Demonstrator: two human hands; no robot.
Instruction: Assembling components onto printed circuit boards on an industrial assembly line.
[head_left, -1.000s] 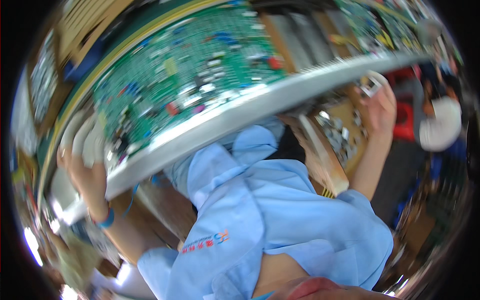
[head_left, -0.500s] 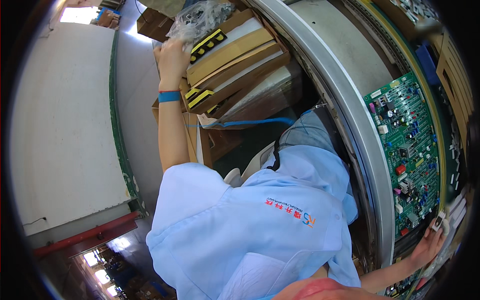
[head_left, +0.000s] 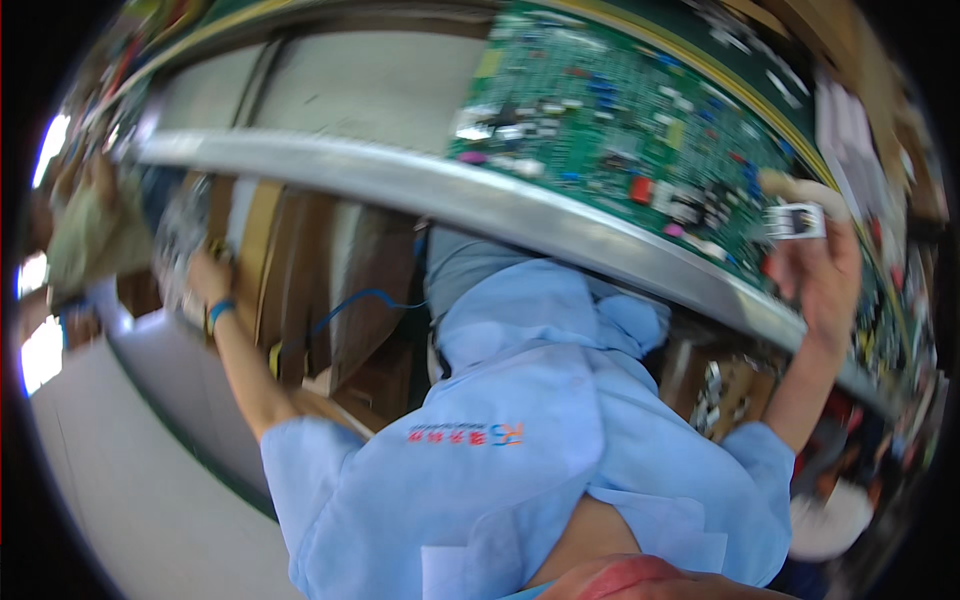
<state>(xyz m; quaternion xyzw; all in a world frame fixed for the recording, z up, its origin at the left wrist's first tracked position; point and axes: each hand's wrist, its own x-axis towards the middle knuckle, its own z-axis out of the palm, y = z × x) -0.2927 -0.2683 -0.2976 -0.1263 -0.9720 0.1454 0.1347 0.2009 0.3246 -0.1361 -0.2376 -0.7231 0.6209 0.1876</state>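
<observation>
My right hand (head_left: 825, 275) is raised at the right, over the near right end of a green circuit board (head_left: 570, 130). Its fingers are closed on a small white block-shaped component (head_left: 797, 221) with a dark face. Far to the left, my left hand (head_left: 208, 277) reaches to the edge of an open cardboard box (head_left: 268, 250), beside a crumpled clear plastic bag (head_left: 180, 235). Motion blur smears its fingers, so whatever they hold is not visible. A blue wrist strap (head_left: 221, 310) circles the left wrist.
A silver rail (head_left: 400, 165) runs along the front of the bench, between my body and the circuit board. Below it a blue cord (head_left: 368, 296) crosses near the boxes. Another person (head_left: 100, 225) in a light green top is at the far left.
My view has swung toward the bench, so the board now lies ahead. The right hand has come nearer with the white component. The left hand remains by the box and plastic bag.
</observation>
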